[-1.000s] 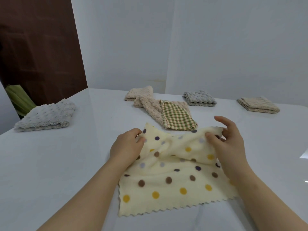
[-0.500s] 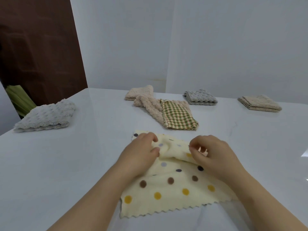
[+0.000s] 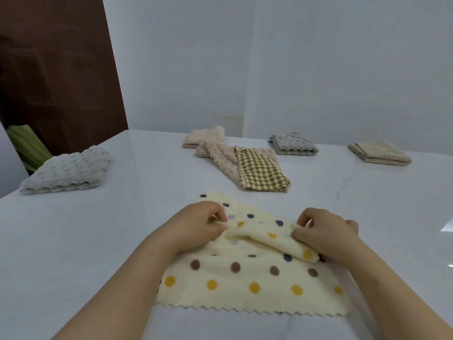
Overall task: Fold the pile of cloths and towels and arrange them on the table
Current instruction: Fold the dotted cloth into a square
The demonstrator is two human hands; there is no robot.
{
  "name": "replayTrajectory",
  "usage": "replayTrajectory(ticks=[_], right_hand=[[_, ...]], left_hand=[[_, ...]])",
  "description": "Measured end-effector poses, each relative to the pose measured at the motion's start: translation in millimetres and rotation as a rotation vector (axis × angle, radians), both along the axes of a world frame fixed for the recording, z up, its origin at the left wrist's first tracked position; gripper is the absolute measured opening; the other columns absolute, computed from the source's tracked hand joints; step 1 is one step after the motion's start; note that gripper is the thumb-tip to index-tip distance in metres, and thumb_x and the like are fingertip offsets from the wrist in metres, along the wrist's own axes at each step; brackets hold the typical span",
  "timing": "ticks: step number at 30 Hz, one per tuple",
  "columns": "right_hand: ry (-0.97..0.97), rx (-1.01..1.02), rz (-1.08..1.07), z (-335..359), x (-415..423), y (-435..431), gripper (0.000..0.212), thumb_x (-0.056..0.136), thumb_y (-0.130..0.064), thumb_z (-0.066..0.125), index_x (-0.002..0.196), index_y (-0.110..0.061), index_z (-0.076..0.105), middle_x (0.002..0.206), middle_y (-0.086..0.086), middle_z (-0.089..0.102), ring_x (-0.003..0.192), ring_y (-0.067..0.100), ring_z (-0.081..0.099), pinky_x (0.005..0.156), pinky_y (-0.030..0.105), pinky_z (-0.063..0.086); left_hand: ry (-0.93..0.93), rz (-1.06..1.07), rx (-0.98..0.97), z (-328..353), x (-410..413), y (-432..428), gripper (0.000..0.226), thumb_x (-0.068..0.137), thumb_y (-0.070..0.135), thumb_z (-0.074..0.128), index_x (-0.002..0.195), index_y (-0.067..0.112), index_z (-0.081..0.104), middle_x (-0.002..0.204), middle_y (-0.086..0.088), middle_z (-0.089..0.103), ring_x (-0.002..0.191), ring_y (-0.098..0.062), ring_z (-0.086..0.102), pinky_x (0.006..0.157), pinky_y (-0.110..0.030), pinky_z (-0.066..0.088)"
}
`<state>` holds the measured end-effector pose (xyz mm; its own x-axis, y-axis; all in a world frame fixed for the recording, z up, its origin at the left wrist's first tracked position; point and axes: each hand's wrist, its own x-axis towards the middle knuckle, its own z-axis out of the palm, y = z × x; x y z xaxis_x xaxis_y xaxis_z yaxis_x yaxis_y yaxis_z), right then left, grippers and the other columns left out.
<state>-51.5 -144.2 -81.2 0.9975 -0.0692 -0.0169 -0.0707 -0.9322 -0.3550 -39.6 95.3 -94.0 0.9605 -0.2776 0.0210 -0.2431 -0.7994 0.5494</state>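
- White table (image 3: 98, 241) is carrying everything, with pale walls behind it.
- Dotted cream cloth (image 3: 245, 273) is lying at the near edge, its far part bunching into a ridge.
- Your left hand (image 3: 196, 224) is pinching the ridge's left end.
- Your right hand (image 3: 326, 234) is pinching its right end.
- Checked cloth (image 3: 259, 170) is lying loose mid-table.
- Pale grey towel (image 3: 66, 168) is sitting folded at the left edge.
- Tan towel (image 3: 378, 153) is sitting folded along the far edge.
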Motion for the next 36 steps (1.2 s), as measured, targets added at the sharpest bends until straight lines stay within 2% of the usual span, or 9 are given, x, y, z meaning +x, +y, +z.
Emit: replayTrajectory(ticks=[6,9,12,15,18,22,27,32,36], right_hand=[[-0.339,0.091,-0.027,4,0,1,0.008,0.087,-0.025,0.050,0.081,-0.029,0.055,0.056,-0.009,0.049,0.061,0.004,0.047,0.081,0.029,0.023],[-0.613,0.021,-0.061,0,2,1,0.011,0.087,-0.018,0.056,0.086,-0.021,0.066,0.052,-0.007,0.050,0.059,0.019,0.052,0.078,0.026,0.021],[-0.730,-0.007,-0.036,-7,3,4,0.013,0.083,-0.011,0.062,0.091,-0.014,0.071,0.059,0.000,0.061,0.063,0.028,0.058,0.072,0.028,0.020],[-0.581,0.069,-0.004,-8,4,8,0.027,0.088,-0.019,0.054,0.114,-0.018,0.063,0.096,-0.002,0.071,0.093,0.025,0.057,0.086,0.033,0.029],[-0.321,0.081,-0.008,-12,7,6,0.046,0.092,-0.030,0.045,0.137,-0.023,0.038,0.128,-0.007,0.056,0.122,0.019,0.041,0.102,0.034,0.024],[-0.182,0.043,-0.012,-15,10,5,0.058,0.090,-0.036,0.044,0.142,-0.027,0.022,0.130,-0.003,0.052,0.126,0.021,0.038,0.104,0.038,0.022],[-0.375,0.054,0.104,-10,4,10,0.048,0.090,-0.040,0.045,0.137,-0.035,0.034,0.131,-0.011,0.051,0.127,0.014,0.035,0.104,0.033,0.019],[-0.139,-0.072,0.266,-16,2,15,0.046,0.092,-0.047,0.038,0.137,-0.039,0.034,0.145,-0.018,0.033,0.135,0.011,0.023,0.110,0.034,0.012],[-0.139,-0.088,0.261,-17,5,13,0.043,0.094,-0.047,0.035,0.135,-0.038,0.036,0.145,-0.020,0.032,0.135,0.011,0.023,0.109,0.033,0.013]], left_hand=[[-0.018,-0.004,0.018,-1,-1,-3,0.007,0.088,0.028,0.057,0.089,0.032,0.051,0.120,0.012,0.054,0.110,-0.007,0.049,0.097,-0.026,0.039],[-0.025,-0.025,0.026,-1,-3,-7,0.007,0.088,0.029,0.056,0.092,0.031,0.051,0.119,0.014,0.053,0.110,-0.006,0.048,0.097,-0.024,0.039],[-0.026,-0.030,0.022,-1,-3,-8,0.008,0.088,0.028,0.056,0.093,0.031,0.050,0.117,0.015,0.053,0.109,-0.005,0.048,0.096,-0.023,0.039],[-0.035,-0.030,0.041,-1,-3,-8,0.010,0.089,0.030,0.054,0.099,0.030,0.053,0.114,0.016,0.052,0.107,-0.004,0.048,0.093,-0.022,0.039],[-0.056,-0.024,0.090,-2,-3,-9,0.024,0.092,0.033,0.050,0.115,0.027,0.052,0.120,0.015,0.049,0.110,-0.003,0.046,0.093,-0.019,0.037],[-0.078,0.023,0.156,-4,-1,-7,0.034,0.094,0.035,0.043,0.128,0.027,0.045,0.134,0.014,0.043,0.118,-0.008,0.045,0.094,-0.021,0.035],[-0.194,0.104,0.136,-2,-1,-7,0.038,0.098,0.031,0.036,0.135,0.028,0.039,0.141,0.014,0.038,0.124,-0.010,0.042,0.100,-0.024,0.032],[-0.115,-0.024,0.270,-4,-3,-13,0.047,0.096,0.042,0.034,0.142,0.034,0.028,0.150,0.013,0.026,0.138,-0.007,0.023,0.112,-0.029,0.017],[-0.108,-0.019,0.348,-6,4,-11,0.048,0.097,0.045,0.029,0.143,0.034,0.025,0.153,0.011,0.020,0.141,-0.007,0.014,0.113,-0.030,0.011]])
